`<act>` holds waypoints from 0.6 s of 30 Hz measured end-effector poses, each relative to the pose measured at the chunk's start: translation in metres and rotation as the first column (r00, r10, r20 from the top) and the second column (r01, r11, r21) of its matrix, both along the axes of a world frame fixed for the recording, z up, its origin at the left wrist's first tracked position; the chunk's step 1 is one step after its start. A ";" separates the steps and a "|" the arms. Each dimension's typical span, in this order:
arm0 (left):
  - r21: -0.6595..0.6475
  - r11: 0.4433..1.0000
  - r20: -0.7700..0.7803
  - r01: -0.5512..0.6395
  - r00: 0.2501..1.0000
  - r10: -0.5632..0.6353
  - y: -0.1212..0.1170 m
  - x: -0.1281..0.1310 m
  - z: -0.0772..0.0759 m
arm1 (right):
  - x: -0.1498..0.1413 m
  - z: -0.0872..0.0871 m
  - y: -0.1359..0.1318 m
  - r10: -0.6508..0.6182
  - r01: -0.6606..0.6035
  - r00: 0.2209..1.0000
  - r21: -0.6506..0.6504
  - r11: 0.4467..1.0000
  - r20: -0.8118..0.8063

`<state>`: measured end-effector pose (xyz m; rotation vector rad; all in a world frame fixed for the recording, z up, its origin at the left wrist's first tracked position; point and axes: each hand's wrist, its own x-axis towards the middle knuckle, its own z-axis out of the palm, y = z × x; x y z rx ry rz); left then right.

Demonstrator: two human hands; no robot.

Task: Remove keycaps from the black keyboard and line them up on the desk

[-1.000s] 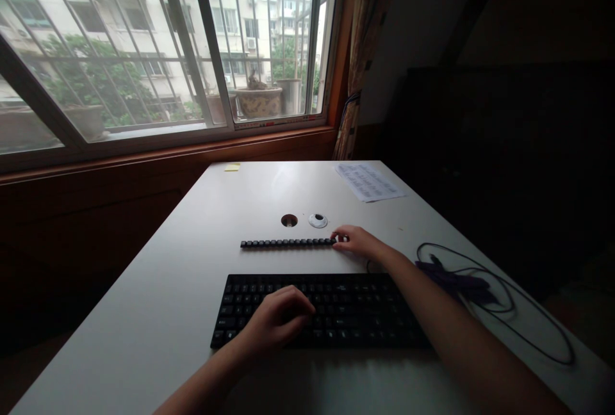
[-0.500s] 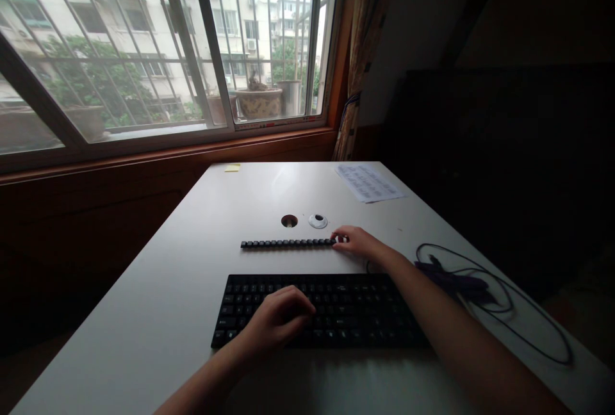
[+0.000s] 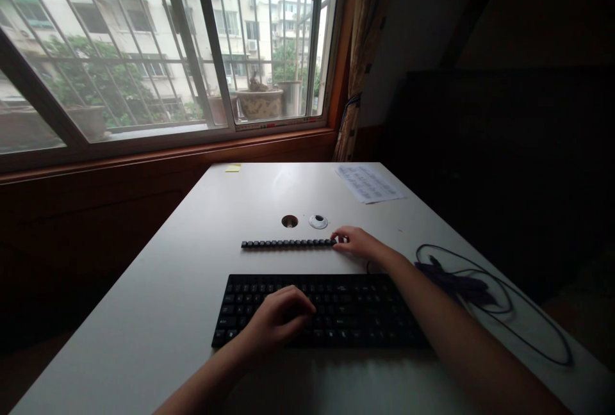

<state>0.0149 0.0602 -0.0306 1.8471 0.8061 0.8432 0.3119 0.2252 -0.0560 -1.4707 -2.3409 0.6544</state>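
Curling at the right end of a straight row of small black keycaps (image 3: 288, 244), the R hand (image 3: 353, 242) has thumb & fingertips around the end pc; can't tell if it's pinched or just touched. Row lies L–R on the white smooth-topped table (image 3: 158, 274), beyond a full-size black plastic keyboard (image 3: 355, 312), w/ bare tabletop btwn.

L hand (image 3: 283, 319) is over the kbd's L-center, fingers bent & thumb near them; can't tell if anything's gripped. R forearm crosses the kbd's right end.

Past the row: a round dark hole (image 3: 289, 221) & a round white plastic cover (image 3: 318, 221), side by side. Far R, printed white papers (image 3: 372, 184); far L, a yellow sticky note (image 3: 233, 168). On the R, a looped black cable (image 3: 542, 322) w/ a dark purple bundle (image 3: 456, 284). Barred window (image 3: 163, 50) behind, patterned curtain (image 3: 360, 37) at its R.
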 end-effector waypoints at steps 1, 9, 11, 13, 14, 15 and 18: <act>0.000 1.000 0.000 0.000 1.000 0.000 0.000 0.000 0.000 | 0.000 0.000 0.000 -0.003 0.003 1.000 -0.005 1.000 -0.004; 0.002 1.000 0.005 0.002 1.000 -0.002 0.001 -0.001 -0.004 | 0.011 0.001 -0.004 -0.017 0.017 0.999 -0.005 1.000 -0.047; -0.001 1.000 0.012 0.003 1.000 -0.003 0.001 -0.001 -0.004 | 0.014 0.005 -0.010 -0.032 0.033 0.999 0.040 0.999 -0.041; 0.001 1.000 0.020 0.006 1.000 -0.006 0.000 -0.001 -0.004 | 0.016 0.012 -0.019 -0.041 0.046 0.998 0.098 0.994 -0.053; 0.004 1.000 0.025 0.008 1.000 -0.008 0.000 -0.001 -0.003 | 0.016 0.016 -0.025 -0.043 0.051 0.997 0.126 0.991 -0.066; 0.004 1.000 0.029 0.011 1.000 -0.011 0.000 -0.001 -0.003 | 0.017 0.019 -0.032 -0.044 0.055 0.996 0.149 0.987 -0.077; -0.026 0.999 0.057 0.026 0.998 -0.024 -0.002 -0.002 0.000 | 0.019 0.027 -0.054 -0.073 0.093 0.990 0.172 0.981 -0.117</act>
